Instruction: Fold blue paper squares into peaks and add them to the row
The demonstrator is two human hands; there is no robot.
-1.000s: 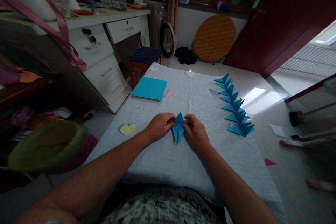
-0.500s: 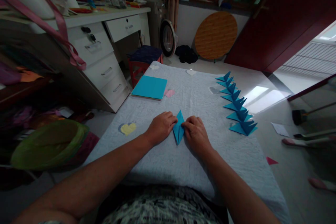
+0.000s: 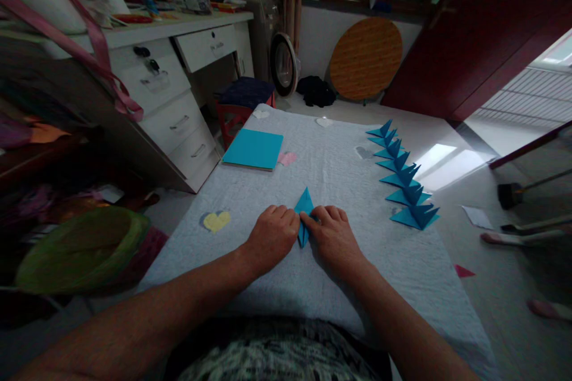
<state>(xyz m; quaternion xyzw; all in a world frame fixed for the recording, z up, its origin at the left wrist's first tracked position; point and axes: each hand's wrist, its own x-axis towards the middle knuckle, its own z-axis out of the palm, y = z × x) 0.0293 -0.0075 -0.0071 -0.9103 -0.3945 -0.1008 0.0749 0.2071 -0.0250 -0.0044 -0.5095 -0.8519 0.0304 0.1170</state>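
Observation:
A diamond-shaped piece of folded blue paper [image 3: 304, 200] lies on the cloth-covered table [image 3: 330, 172], one point facing away from me. My left hand [image 3: 276, 230] is closed at its left edge, fingers curled. From the right, my right hand [image 3: 333, 229] grips the paper, its thumb laid across the middle. The fingers hide the paper's side corners. A stack of square blue paper [image 3: 254, 149] sits toward the far left of the table. Along the right edge stands a row of several folded blue paper pieces [image 3: 402, 177] with pointed tips.
Left of the table are a green-lined bin [image 3: 84, 250] and a white desk [image 3: 165, 86] with drawers. A red stool [image 3: 243, 98] stands by the table's far left corner. Behind are an open washing machine door [image 3: 283, 64] and a round wooden board [image 3: 366, 58].
My right thumb has moved left onto the middle of the folded paper. My left hand has shifted slightly down along its edge. The stack and the row stay put.

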